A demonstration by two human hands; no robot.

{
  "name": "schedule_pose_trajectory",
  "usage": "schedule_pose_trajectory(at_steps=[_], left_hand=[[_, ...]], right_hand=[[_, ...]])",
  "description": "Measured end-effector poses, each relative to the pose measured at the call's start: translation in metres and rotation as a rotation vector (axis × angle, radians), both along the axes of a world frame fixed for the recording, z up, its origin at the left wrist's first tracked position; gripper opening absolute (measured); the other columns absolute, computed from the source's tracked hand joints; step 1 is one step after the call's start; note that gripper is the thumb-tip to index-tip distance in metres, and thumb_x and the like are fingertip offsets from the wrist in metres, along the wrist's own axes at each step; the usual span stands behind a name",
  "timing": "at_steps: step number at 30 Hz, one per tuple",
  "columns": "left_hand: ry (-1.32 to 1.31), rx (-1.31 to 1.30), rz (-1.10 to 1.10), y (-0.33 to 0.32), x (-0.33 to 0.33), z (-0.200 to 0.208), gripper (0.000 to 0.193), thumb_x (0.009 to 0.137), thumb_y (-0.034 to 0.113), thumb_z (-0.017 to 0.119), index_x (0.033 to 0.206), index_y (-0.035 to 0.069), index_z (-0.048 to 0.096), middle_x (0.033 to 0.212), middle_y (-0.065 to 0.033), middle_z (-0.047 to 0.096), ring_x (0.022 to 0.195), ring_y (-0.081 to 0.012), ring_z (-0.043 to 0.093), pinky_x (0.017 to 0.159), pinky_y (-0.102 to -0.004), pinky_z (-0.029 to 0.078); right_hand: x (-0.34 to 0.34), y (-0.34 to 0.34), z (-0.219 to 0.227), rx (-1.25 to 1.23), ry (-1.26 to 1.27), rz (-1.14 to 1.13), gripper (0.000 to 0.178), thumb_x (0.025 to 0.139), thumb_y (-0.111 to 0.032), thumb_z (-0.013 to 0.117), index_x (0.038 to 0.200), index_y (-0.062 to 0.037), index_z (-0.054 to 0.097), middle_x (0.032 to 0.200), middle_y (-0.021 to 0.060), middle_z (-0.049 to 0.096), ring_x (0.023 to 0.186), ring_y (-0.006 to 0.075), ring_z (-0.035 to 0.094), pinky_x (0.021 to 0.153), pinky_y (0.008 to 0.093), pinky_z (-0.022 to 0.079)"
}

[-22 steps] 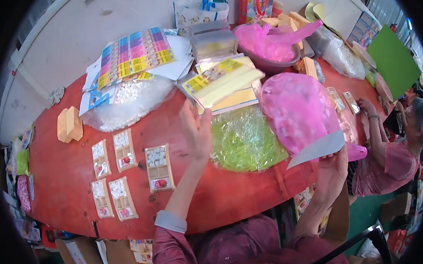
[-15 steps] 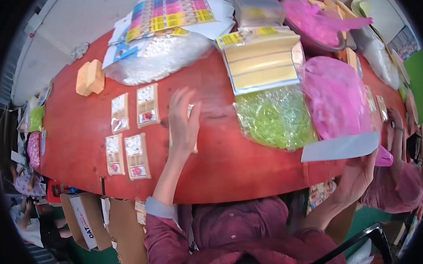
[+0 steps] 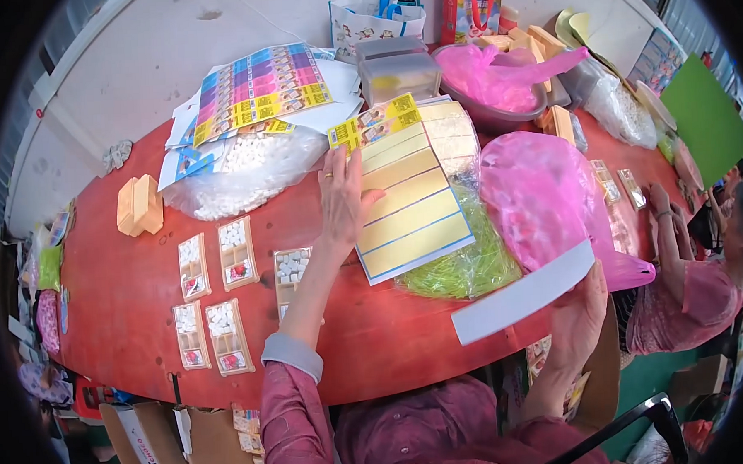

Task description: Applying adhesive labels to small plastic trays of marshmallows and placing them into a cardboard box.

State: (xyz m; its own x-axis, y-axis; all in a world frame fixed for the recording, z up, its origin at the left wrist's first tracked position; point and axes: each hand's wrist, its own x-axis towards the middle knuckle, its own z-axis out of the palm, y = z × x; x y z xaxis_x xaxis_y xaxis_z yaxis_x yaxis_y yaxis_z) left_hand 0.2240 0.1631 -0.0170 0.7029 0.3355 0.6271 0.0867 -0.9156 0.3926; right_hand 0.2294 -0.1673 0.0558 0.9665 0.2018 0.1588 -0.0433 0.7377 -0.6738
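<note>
My left hand [image 3: 343,202] is open, fingers stretched out along the left edge of a pale yellow sticker sheet [image 3: 410,199], thumb over it. A printed bright-yellow strip runs along the sheet's top. The sheet lies tilted, partly over a clear bag of green shreds [image 3: 464,269]. In my right hand [image 3: 580,310], near the table's front edge, is a long white strip [image 3: 523,296], its blank side showing. A small wooden tray [image 3: 293,267] of white pieces is partly hidden by my left forearm. Several similar trays [image 3: 229,338], some with red pieces, stand farther left.
Behind the trays lie a bag of white pieces [image 3: 245,175] and printed sheets [image 3: 258,92]. Wooden blocks [image 3: 140,205] sit at the far left. A pink bag [image 3: 536,196] and a basin [image 3: 499,114] are at right. Another person's hand [image 3: 659,199] is at the far right.
My left hand has moved from over the tray, right and up to the sticker sheet. The sheet now lies tilted. The white strip in my right hand is angled more steeply. My view has shifted.
</note>
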Motion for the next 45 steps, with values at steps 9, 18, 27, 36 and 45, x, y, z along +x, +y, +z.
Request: schedule_pose_trajectory(at_steps=[9,18,27,36,45], left_hand=[[-0.074,0.036,-0.039,0.015,0.011,-0.021,0.022,0.069,0.003,0.064,0.090,0.000,0.060,0.090,-0.0136,0.061,0.093,-0.0320,0.054,0.081,-0.0389,0.044],[-0.541,0.272,0.059,0.000,-0.008,0.102,0.014,0.065,-0.007,0.059,0.077,0.002,0.057,0.080,-0.0116,0.061,0.077,-0.0285,0.059,0.065,-0.0361,0.048],[-0.113,0.578,-0.072,-0.060,0.063,0.048,0.009,0.068,0.002,0.058,0.076,0.005,0.055,0.081,-0.0093,0.055,0.082,-0.0250,0.056,0.073,-0.0362,0.045],[0.204,0.500,-0.132,-0.074,0.058,0.010,0.036,0.069,0.005,0.060,0.105,0.000,0.053,0.103,-0.0171,0.051,0.106,-0.0332,0.046,0.094,-0.0486,0.033],[0.157,0.064,-0.042,-0.013,-0.070,0.035,0.038,0.077,0.005,0.058,0.114,-0.002,0.052,0.121,-0.0196,0.047,0.122,-0.0377,0.036,0.101,-0.0471,0.030]], right_hand=[[0.012,-0.022,-0.016,-0.046,0.056,-0.029,0.010,0.089,-0.014,0.053,0.086,-0.0050,0.054,0.075,-0.0004,0.051,0.067,0.0080,0.046,0.061,0.0224,0.041],[0.013,-0.032,-0.029,-0.068,0.075,-0.052,0.012,0.091,-0.015,0.050,0.094,-0.0037,0.053,0.077,-0.0008,0.049,0.067,0.0086,0.046,0.063,0.0233,0.040],[0.007,-0.034,-0.019,-0.045,0.071,-0.032,0.011,0.090,-0.016,0.051,0.090,-0.0047,0.050,0.077,-0.0007,0.048,0.067,0.0083,0.046,0.063,0.0235,0.040],[0.004,-0.041,-0.021,-0.105,0.089,-0.038,0.011,0.090,-0.016,0.052,0.086,-0.0051,0.049,0.074,-0.0006,0.047,0.065,0.0089,0.046,0.062,0.0235,0.040],[0.001,-0.044,-0.025,-0.027,0.208,0.036,0.024,0.092,-0.016,0.048,0.111,-0.0006,0.051,0.078,0.0003,0.050,0.069,0.0100,0.045,0.065,0.0241,0.041]])
